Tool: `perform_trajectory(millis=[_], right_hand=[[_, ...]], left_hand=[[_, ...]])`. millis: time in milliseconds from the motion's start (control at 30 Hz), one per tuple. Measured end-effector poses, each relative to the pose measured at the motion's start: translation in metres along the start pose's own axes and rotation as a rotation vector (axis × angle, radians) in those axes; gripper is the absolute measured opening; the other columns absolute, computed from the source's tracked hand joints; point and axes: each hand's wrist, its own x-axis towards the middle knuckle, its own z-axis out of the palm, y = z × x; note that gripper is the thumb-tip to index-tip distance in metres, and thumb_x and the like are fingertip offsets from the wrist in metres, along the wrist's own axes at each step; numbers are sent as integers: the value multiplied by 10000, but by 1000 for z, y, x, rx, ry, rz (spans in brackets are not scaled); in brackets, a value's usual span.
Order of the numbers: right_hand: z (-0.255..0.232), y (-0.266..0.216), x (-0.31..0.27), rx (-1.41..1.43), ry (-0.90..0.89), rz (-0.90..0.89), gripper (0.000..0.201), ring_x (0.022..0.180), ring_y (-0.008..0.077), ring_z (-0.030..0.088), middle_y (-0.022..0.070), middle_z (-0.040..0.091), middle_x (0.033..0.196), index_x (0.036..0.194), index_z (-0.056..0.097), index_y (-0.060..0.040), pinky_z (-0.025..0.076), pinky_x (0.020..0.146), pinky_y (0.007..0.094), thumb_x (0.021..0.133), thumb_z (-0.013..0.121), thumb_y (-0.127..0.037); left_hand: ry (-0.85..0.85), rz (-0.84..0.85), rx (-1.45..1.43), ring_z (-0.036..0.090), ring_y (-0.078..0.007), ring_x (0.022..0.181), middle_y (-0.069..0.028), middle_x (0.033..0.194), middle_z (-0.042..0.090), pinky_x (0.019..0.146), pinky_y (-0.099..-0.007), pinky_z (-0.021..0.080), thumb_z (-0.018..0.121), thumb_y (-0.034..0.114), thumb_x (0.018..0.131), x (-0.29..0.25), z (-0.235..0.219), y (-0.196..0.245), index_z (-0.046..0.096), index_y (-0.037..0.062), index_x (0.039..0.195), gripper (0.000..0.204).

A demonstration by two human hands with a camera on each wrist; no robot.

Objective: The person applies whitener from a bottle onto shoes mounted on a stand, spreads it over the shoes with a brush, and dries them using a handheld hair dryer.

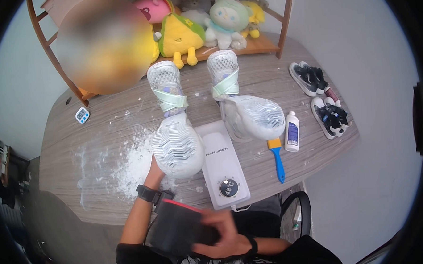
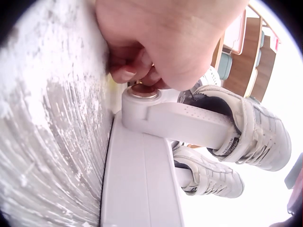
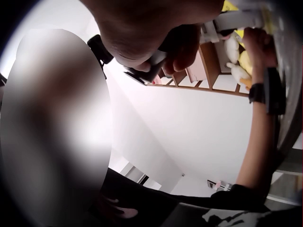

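My right hand grips a blurred, dark flat rectangular item with a red edge, held low before the body. In the right wrist view, the fingers curl round its dark edge. My left hand has curled fingers, tips right at a round cap on the side of a white shoe dryer; I cannot tell whether they hold it. In the head view a shoe hides most of that hand. The dryer shows 48°C on its dial. Two white shoes, a left one and a right one, sit on its arms, soles up.
White powder is scattered on the table left of the dryer. A blue-handled brush and a white bottle lie to the right. Further right are black-and-white shoes. A small timer sits far left. Plush toys fill a shelf behind.
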Motion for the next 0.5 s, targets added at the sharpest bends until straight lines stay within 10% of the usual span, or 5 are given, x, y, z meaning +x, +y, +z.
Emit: perform_trajectory(millis=[133,300,333,400,500], right_hand=[[-80,-3,-25,289,-65,64,534,1047,237,667,215,642,1136,1265,516,96,538,899,369,860,783,-129],[-154,-33,-9,54,345,51,777,669,192,605,99,590,959,1328,476,-27,548,580,360,798,876,-429],[-142,-23,30,-101,545,-253,829,611,160,535,78,551,941,1370,428,-24,482,500,320,828,837,-499],[-172,-34,72,-274,493,-226,743,687,145,542,85,555,975,1361,432,21,443,541,270,936,692,-530],[-185,-52,137,-306,320,-143,563,655,123,523,114,575,933,1267,500,68,385,527,250,988,614,-406]], left_hand=[[20,221,129,554,-258,1290,-184,1407,574,1120,-370,421,692,92,947,-10,-2,-13,440,-52,1454,584],[28,545,355,566,-256,1267,-181,1382,590,1098,-366,438,677,92,959,-13,-1,-16,457,-56,1435,545],[22,544,353,566,-256,1267,-181,1382,590,1098,-366,438,677,92,959,-12,0,-13,457,-56,1435,545],[57,99,27,569,-252,1273,-186,1385,589,1119,-363,428,686,87,954,-5,2,-3,436,-49,1463,583],[36,100,44,570,-251,1271,-185,1383,590,1117,-362,429,686,88,954,-8,2,-4,436,-48,1461,581]])
